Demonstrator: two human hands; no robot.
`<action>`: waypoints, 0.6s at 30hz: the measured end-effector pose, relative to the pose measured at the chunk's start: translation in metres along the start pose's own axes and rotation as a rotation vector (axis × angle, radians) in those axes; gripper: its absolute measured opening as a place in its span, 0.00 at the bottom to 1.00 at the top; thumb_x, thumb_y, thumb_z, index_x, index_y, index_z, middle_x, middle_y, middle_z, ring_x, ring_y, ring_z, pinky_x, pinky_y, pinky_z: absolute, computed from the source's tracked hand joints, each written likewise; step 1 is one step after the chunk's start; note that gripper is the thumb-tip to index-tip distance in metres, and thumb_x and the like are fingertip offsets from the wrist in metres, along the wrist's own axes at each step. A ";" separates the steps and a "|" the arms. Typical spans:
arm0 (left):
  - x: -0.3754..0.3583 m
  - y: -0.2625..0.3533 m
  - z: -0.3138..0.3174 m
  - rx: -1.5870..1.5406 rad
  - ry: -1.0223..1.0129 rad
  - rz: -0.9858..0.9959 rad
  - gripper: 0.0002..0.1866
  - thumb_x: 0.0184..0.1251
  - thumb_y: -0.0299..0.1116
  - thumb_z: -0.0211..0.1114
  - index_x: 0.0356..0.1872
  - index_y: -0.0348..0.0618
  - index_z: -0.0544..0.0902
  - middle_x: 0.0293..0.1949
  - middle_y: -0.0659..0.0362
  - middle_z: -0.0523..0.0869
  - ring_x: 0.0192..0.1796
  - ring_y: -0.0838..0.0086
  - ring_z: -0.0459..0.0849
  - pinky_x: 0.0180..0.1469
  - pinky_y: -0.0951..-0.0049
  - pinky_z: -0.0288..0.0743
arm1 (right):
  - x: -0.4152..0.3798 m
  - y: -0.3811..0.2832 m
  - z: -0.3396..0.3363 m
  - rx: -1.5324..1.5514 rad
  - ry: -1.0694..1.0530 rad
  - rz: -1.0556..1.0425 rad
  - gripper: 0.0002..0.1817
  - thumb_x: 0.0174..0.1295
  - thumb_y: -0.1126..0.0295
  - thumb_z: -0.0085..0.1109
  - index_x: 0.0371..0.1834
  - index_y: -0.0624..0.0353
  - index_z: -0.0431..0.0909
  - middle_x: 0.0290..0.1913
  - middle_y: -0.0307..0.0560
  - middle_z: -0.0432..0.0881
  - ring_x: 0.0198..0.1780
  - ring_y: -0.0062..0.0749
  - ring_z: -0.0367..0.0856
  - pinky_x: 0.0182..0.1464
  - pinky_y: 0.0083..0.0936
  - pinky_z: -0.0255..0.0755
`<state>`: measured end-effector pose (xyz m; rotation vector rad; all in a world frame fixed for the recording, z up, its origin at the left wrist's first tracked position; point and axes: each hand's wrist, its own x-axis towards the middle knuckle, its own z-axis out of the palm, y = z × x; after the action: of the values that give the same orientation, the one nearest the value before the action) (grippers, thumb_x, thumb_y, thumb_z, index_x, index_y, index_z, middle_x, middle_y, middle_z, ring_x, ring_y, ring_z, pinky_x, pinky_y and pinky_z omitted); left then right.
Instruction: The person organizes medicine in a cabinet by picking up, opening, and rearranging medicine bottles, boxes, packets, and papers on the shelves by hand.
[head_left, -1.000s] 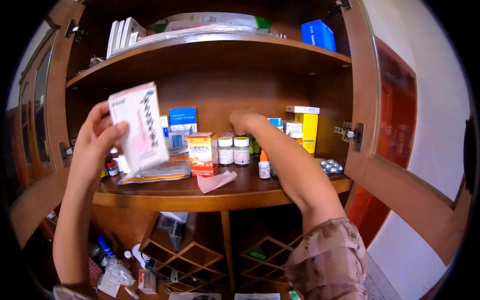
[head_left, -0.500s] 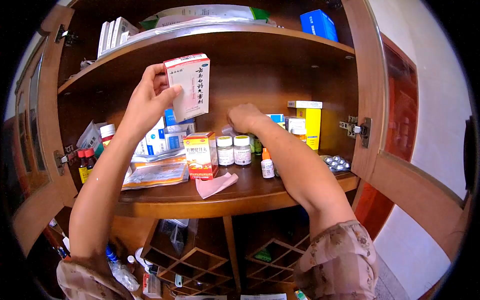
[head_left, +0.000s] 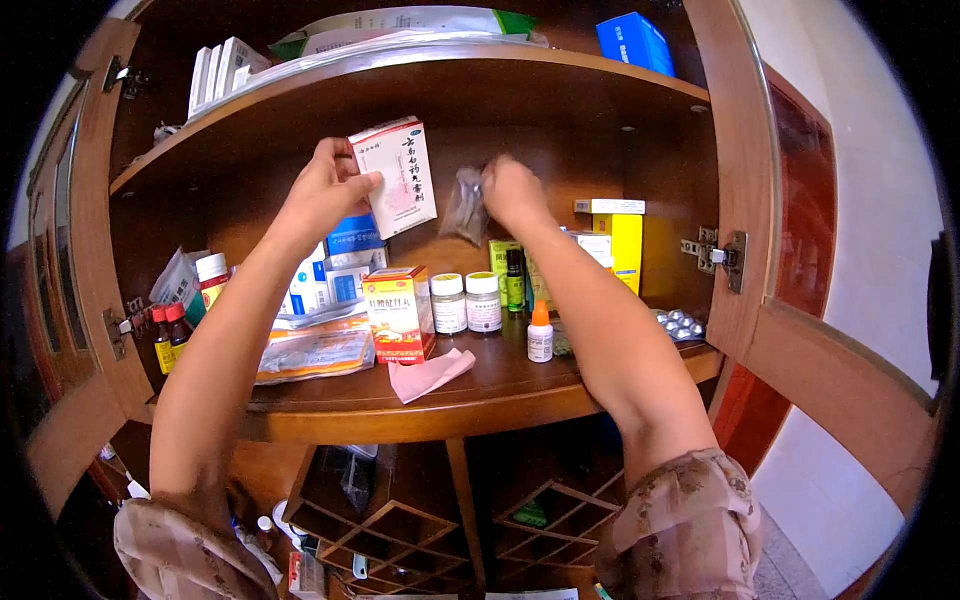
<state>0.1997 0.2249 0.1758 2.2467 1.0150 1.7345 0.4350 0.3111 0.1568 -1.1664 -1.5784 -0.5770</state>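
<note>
My left hand (head_left: pixel 335 190) grips a white medicine box (head_left: pixel 398 178) with a red top edge, raised above the shelf and slightly tilted. To its right, my right hand (head_left: pixel 514 192) is closed on a small clear plastic bag (head_left: pixel 464 208) with something brownish inside, hanging in the air and a little blurred. Below them on the shelf stand a red and yellow medicine box (head_left: pixel 397 318) and two small jars (head_left: pixel 466 304) with yellowish lids. A dropper bottle (head_left: pixel 540 332) with an orange cap is near my right forearm. A pink cloth (head_left: pixel 430 376) lies at the shelf's front edge.
Open cabinet doors flank both sides, the right one with a hinge (head_left: pixel 730 262). A yellow box (head_left: pixel 626 250) and blister packs (head_left: pixel 680 325) stand at right. Dark red-capped bottles (head_left: pixel 172 335) and a flat plastic packet (head_left: pixel 318 355) are at left. An upper shelf (head_left: pixel 450 68) spans above.
My right hand has risen from among the bottles, lifting the plastic bag into view. The white medicine box in my left hand has shifted slightly right and down.
</note>
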 end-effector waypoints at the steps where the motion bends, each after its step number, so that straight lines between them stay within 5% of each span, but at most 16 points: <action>1: 0.001 -0.004 0.003 -0.063 -0.019 0.021 0.27 0.61 0.29 0.64 0.58 0.30 0.63 0.44 0.49 0.78 0.46 0.66 0.82 0.42 0.69 0.81 | 0.005 0.006 -0.003 0.091 0.086 0.078 0.13 0.62 0.67 0.47 0.40 0.62 0.79 0.38 0.62 0.82 0.41 0.57 0.81 0.48 0.43 0.74; 2: 0.004 -0.007 0.005 -0.061 -0.023 0.021 0.27 0.61 0.29 0.64 0.58 0.30 0.63 0.44 0.49 0.78 0.46 0.66 0.82 0.42 0.69 0.81 | 0.010 0.012 -0.007 0.181 0.170 0.156 0.12 0.61 0.68 0.48 0.39 0.61 0.81 0.37 0.62 0.82 0.40 0.57 0.82 0.47 0.42 0.74; 4: 0.008 -0.007 0.010 -0.062 -0.070 -0.055 0.28 0.60 0.27 0.65 0.57 0.27 0.63 0.44 0.47 0.78 0.46 0.65 0.82 0.41 0.70 0.83 | 0.028 0.031 -0.012 0.396 0.135 0.232 0.11 0.62 0.73 0.48 0.38 0.69 0.79 0.31 0.58 0.83 0.27 0.37 0.84 0.33 0.32 0.78; 6: 0.015 -0.008 0.017 -0.096 -0.110 -0.104 0.28 0.59 0.26 0.66 0.56 0.26 0.63 0.45 0.47 0.78 0.46 0.64 0.82 0.40 0.70 0.84 | 0.028 0.039 -0.025 0.665 0.159 0.313 0.13 0.58 0.70 0.50 0.34 0.71 0.80 0.36 0.66 0.82 0.36 0.53 0.84 0.45 0.38 0.76; 7: 0.018 -0.009 0.021 -0.132 -0.147 -0.153 0.27 0.58 0.25 0.67 0.55 0.25 0.63 0.45 0.46 0.77 0.46 0.63 0.82 0.40 0.70 0.85 | 0.025 0.036 -0.033 0.691 0.188 0.345 0.13 0.59 0.72 0.50 0.35 0.73 0.79 0.29 0.63 0.83 0.27 0.45 0.85 0.39 0.34 0.78; 18: 0.032 -0.038 0.052 -0.160 -0.393 -0.274 0.24 0.56 0.22 0.67 0.51 0.29 0.65 0.45 0.48 0.76 0.49 0.61 0.82 0.44 0.73 0.85 | 0.025 0.028 -0.052 0.717 0.227 0.216 0.09 0.63 0.75 0.48 0.41 0.70 0.75 0.30 0.51 0.82 0.25 0.29 0.83 0.27 0.23 0.78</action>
<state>0.2338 0.2880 0.1660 2.1121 0.9962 1.1607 0.4841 0.2893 0.1920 -0.6784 -1.2764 0.0188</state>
